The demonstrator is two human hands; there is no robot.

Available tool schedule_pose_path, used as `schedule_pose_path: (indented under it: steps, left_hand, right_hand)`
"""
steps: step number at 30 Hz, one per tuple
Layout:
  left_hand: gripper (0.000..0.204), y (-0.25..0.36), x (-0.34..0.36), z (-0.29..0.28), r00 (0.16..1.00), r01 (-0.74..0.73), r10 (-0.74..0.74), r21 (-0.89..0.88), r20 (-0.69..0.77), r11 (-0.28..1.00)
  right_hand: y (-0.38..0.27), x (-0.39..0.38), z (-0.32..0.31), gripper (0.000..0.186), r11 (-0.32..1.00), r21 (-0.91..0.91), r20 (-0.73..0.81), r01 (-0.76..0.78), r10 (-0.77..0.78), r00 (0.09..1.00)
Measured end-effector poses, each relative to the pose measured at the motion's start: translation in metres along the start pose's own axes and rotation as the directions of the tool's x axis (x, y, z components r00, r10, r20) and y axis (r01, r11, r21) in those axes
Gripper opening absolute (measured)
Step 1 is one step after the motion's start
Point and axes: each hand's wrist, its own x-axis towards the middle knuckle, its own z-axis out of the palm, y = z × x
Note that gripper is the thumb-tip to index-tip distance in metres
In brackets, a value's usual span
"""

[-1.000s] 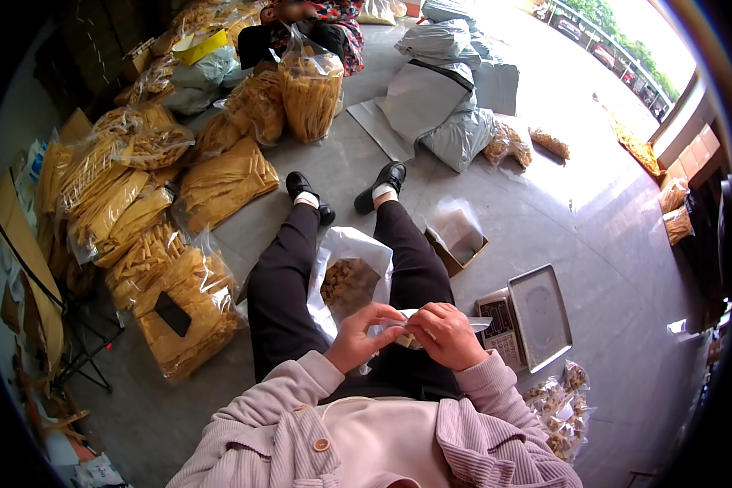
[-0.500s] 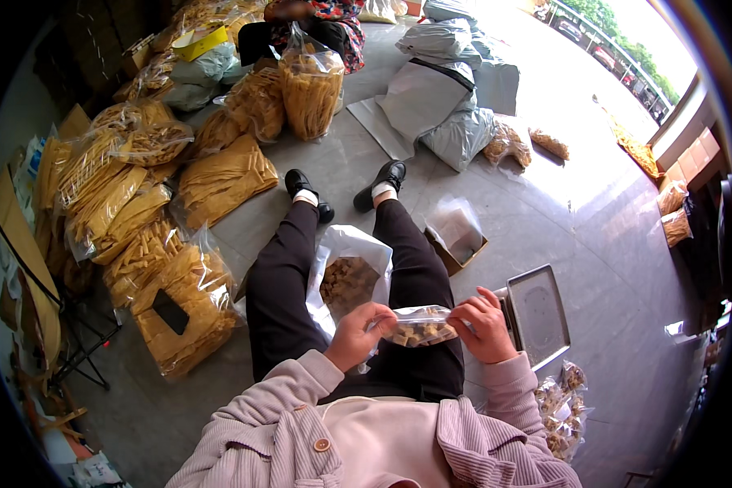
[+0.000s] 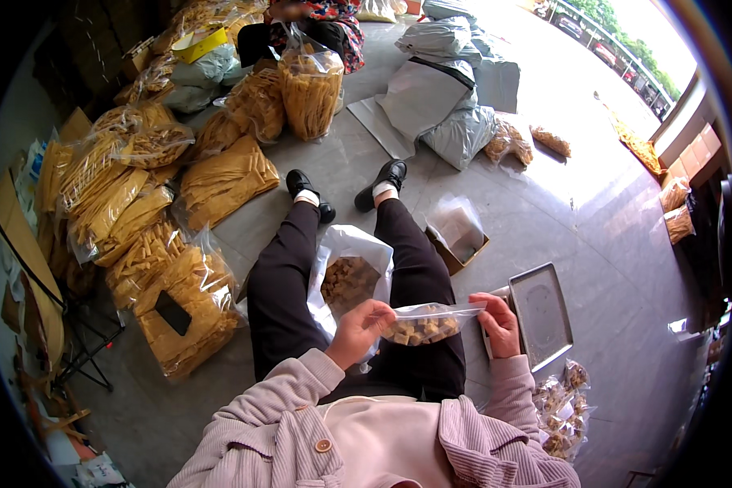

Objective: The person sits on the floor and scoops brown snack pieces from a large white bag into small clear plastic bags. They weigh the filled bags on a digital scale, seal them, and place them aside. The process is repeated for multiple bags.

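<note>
A clear zip bag (image 3: 424, 327) with tan-brown cubes in its lower part is stretched between my hands above my lap. My left hand (image 3: 358, 332) pinches the bag's left end. My right hand (image 3: 500, 325) grips its right top corner between thumb and fingers, and the top strip is drawn straight. Between my thighs stands an open white sack (image 3: 358, 237), with loose brown cubes (image 3: 348, 281) of the same look inside. A shallow metal tray (image 3: 542, 317) lies just beyond my right hand, on top of something partly hidden.
Filled small clear bags (image 3: 563, 411) lie by my right forearm. A small open carton (image 3: 461, 244) with clear plastic sits beside my right leg. Big bags of yellowish strips (image 3: 189, 305) crowd the left, one bearing a dark phone (image 3: 172, 313). Grey sacks (image 3: 464, 134) and a seated person (image 3: 333, 32) are ahead.
My right hand has moved right and slightly down along the bag's top edge to its corner, pulling the strip taut. My left hand stays nearly in place.
</note>
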Motion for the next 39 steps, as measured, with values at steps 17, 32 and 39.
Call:
schedule_pose_path:
  steps: [17,32,39]
  left_hand:
    - [0.015,-0.005,0.000,-0.015,0.998,0.048,-0.045,0.062,-0.053,0.997]
    - [0.027,0.043,0.012,-0.028,0.924,-0.351,0.380,0.477,0.039,0.806]
    - [0.023,0.047,0.002,-0.003,0.951,-0.261,0.159,0.413,0.264,0.873]
  right_hand:
    - [-0.002,0.004,0.038,0.006,0.993,0.026,-0.092,0.116,-0.113,0.989]
    - [-0.022,-0.003,0.064,0.005,0.990,0.014,0.186,0.141,-0.141,0.972]
    - [-0.016,0.001,0.082,0.007,0.948,-0.183,0.380,0.260,-0.176,0.908]
